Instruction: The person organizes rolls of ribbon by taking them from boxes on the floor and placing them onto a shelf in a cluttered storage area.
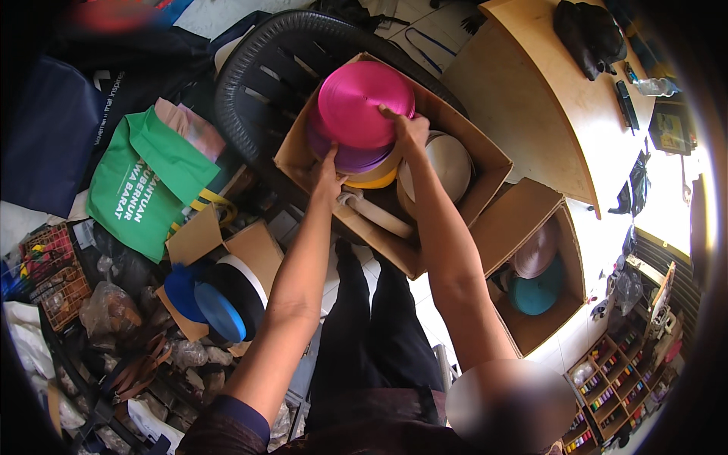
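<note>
An open cardboard box sits on a black plastic chair. Inside it is a tilted stack of webbing rolls: a bright pink roll on top, a purple roll under it, a yellow roll below. My right hand grips the right edge of the pink roll. My left hand holds the stack's lower left side from beneath. A beige roll and a cream roll lie beside the stack in the box.
A second open box on the right holds a mauve roll and a teal roll. A blue roll and a black-and-white roll sit in a low box at left. A green bag, a wooden table and a small shelf surround me.
</note>
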A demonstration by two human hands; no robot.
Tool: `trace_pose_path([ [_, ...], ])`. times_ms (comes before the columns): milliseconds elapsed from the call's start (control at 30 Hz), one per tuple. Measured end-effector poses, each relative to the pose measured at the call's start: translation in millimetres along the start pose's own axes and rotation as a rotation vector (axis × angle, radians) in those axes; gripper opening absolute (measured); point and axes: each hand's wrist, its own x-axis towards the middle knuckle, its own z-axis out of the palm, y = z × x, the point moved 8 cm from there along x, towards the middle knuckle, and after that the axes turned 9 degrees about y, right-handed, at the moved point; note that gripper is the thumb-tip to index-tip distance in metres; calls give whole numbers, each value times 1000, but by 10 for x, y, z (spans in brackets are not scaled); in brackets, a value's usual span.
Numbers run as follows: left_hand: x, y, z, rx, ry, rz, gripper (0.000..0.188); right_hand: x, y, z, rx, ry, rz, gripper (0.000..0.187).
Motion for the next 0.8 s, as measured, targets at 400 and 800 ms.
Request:
trace_pose_path([
  [400,-171,249,-107,293,-26,278,82,-1310,930,-1070,627,-157,210,56],
  [800,-543,715,111,405,195,731,84,-1411,774,-1554,-354,-62,-266,55],
])
